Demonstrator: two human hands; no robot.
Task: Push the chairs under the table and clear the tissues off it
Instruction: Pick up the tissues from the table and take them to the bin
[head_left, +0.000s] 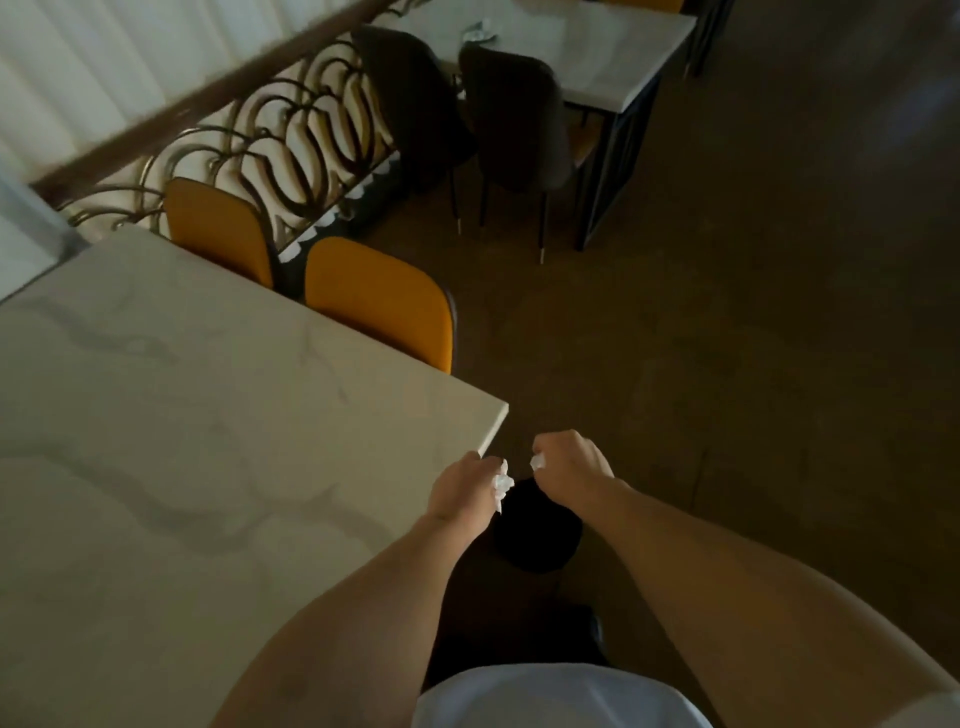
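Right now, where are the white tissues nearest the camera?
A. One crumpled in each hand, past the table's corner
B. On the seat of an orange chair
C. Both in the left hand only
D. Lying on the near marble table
A: the left hand holds a tissue and the right hand shows another tissue in its grip, both beyond the corner of the near marble table.

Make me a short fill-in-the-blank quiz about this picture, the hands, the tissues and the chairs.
1. Each hand, the left hand and the right hand, holds a crumpled ____.
2. The two chairs at the near table are ____ in colour.
3. More tissues lie on the ____ table.

Missing words: tissue; orange; far
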